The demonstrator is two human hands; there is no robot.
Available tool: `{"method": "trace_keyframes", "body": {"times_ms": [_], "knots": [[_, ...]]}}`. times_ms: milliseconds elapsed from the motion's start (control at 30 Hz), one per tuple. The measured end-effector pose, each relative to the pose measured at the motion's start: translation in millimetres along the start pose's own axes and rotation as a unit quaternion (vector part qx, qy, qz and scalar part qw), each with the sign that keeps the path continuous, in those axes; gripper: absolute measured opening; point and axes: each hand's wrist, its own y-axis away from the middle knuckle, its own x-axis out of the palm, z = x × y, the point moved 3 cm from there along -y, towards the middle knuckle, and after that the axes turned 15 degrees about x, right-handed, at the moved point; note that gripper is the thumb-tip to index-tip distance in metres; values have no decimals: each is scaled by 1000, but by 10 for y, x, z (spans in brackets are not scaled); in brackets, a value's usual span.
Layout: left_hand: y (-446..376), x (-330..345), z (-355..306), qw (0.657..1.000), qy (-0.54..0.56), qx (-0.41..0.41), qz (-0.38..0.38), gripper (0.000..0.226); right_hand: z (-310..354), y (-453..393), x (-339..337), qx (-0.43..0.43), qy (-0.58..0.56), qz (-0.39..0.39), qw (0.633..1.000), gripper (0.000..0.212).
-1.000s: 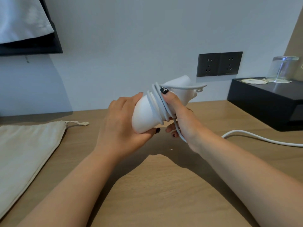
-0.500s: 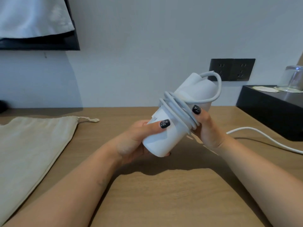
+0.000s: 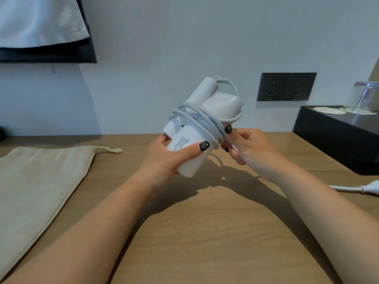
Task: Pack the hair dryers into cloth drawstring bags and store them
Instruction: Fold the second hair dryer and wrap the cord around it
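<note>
Cord could unravel if we slacken: left hand grips the dryer above the counter, right hand pinches the coils, bag waiting left.

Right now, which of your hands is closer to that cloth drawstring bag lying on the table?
Left. The left hand grips the white hair dryer just right of the cloth drawstring bag; the right hand, pinching the cord, is farther right, beyond the dryer.
</note>
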Motion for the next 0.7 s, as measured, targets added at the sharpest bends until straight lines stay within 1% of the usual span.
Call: {"method": "trace_keyframes", "body": {"times_ms": [67,133,167,233,300,333,400,500,533,600,700], "knots": [[-8,-13,-13,999,-35,15,-27,80,7,8,9,12,1,-3,1000,66],[-25,-58,-42,989,-129,42,-59,88,-10,11,13,24,11,-4,1000,62],[-27,-77,-56,978,-187,55,-67,89,-26,12,21,31,24,-2,999,57],[-13,-85,-62,960,-263,76,-55,93,-48,27,61,53,76,0,996,37],[1,-74,-48,951,-295,90,-30,94,-60,32,99,71,117,-1,991,28],[-1,-71,-43,946,-307,98,-23,95,-60,34,112,79,119,-2,990,29],[-13,-76,-51,932,-340,123,-18,98,-49,37,134,95,86,8,992,40],[2,-73,-82,901,-401,164,2,102,-29,55,195,120,9,46,992,70],[14,-63,-92,891,-418,177,14,103,-30,57,210,127,-12,58,990,75],[24,-28,-114,867,-450,212,31,98,-44,51,214,134,-62,75,986,81],[14,28,-137,829,-487,272,49,89,-85,15,198,159,-122,80,976,88]]}}
